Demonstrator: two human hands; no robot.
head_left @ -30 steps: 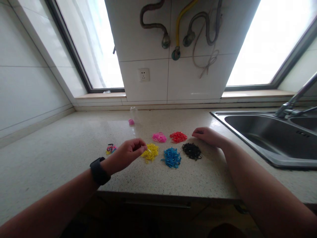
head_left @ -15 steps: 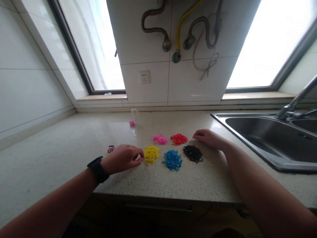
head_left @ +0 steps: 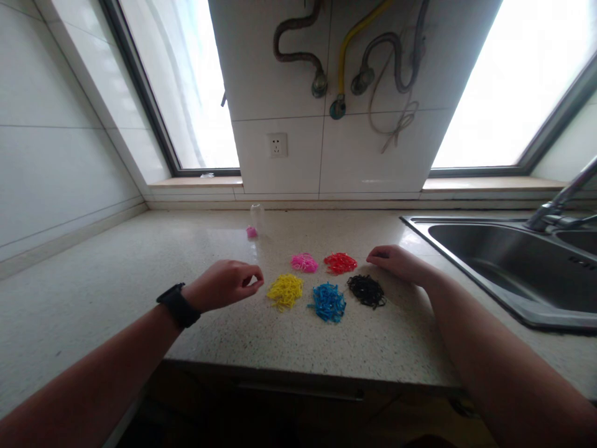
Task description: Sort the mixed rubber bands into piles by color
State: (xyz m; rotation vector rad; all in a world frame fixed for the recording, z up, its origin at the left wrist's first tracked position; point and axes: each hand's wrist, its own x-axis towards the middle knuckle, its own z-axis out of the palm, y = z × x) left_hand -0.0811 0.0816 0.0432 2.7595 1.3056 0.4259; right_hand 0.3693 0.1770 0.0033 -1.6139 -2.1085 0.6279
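My left hand [head_left: 228,284], with a black watch on the wrist, hovers just left of the yellow pile of small rubber bands [head_left: 285,292]. Its thumb and forefinger are pinched together; whatever they hold is too small to make out. My right hand [head_left: 392,260] rests on the counter beside the red pile [head_left: 341,263], fingers curled closed, their inside hidden. Nearer me than that hand lies a black pile [head_left: 367,291]. Blue bands [head_left: 329,303] are heaped at the front middle, and pink bands [head_left: 304,262] lie behind the yellow ones.
A clear, upturned container [head_left: 257,216] stands toward the wall, with a small pink object [head_left: 252,232] at its front. To the right, a steel sink [head_left: 485,261] with a tap [head_left: 545,211] is set into the speckled counter [head_left: 261,342]. A socket [head_left: 277,145] is on the wall.
My left hand has drawn back from the yellow pile, leftward and slightly up. The multicoloured bands seen beside it earlier are now hidden. My right hand stays in place; the view has shifted slightly.
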